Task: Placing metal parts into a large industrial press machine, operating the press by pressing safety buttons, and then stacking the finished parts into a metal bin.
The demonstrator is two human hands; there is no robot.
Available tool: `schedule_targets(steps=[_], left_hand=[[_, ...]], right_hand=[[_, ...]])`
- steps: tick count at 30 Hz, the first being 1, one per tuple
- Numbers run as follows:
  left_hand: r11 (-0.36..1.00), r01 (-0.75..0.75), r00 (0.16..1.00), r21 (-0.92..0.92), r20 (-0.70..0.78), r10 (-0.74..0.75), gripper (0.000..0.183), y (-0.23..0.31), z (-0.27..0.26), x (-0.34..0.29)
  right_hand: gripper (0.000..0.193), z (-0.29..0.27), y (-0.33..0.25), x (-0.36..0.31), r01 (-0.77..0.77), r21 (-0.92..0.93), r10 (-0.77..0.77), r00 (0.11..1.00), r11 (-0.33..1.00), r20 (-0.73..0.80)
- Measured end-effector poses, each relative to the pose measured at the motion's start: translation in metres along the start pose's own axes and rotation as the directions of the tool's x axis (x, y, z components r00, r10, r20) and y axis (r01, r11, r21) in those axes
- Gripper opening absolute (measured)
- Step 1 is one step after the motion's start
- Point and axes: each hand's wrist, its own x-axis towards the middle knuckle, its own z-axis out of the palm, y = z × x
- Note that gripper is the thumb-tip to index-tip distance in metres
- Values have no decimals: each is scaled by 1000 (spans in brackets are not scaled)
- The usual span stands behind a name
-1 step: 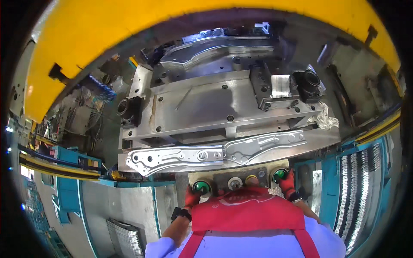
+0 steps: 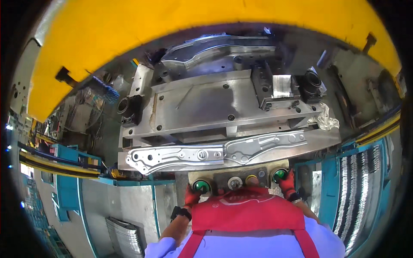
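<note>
My left hand (image 2: 192,197), in a red glove with dark fingertips, is wrapped on the outer side of a round green push button (image 2: 201,186), its thumb over the cap. At the other end of the control box (image 2: 223,177), my right hand (image 2: 287,184) grips a second green push button (image 2: 280,174) the same way. Beyond the box, two stamped metal panels lie end to end on the press bed's front ledge: a bright one (image 2: 176,158) at left and a duller one (image 2: 262,146) at right.
The steel die (image 2: 198,103) sits behind the panels, with a curved form (image 2: 219,47) at its back. A yellow press ram (image 2: 206,15) spans above. A rag (image 2: 325,118) lies at the right. Stacked panels stand in a teal rack (image 2: 329,189) at right; another stack (image 2: 124,236) is lower left.
The yellow press ram has come lower and covers more of the far side of the die. My hands stay on the green push buttons, and the panels have not moved.
</note>
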Motion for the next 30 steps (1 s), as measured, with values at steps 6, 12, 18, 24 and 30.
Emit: schedule_targets(steps=[6, 12, 18, 24, 30], left_hand=[[994, -71, 996, -81, 50, 75, 81, -2, -4, 7], [992, -92, 995, 89, 53, 87, 67, 6, -3, 3], [991, 68, 997, 111, 24, -71, 48, 127, -3, -39], [997, -68, 991, 30, 114, 64, 55, 105, -7, -28], [999, -36, 989, -33, 141, 40, 54, 106, -11, -37]], right_hand=[[108, -3, 0, -4, -35, -33, 35, 999, 999, 0], [112, 5, 21, 4, 50, -56, -49, 999, 997, 7], [75, -51, -23, 33, 174, -289, -48, 917, 941, 396], [80, -72, -118, 75, 737, -467, -715, 646, 489, 269], [96, -55, -161, 113, 746, -632, -613, 604, 212, 508]])
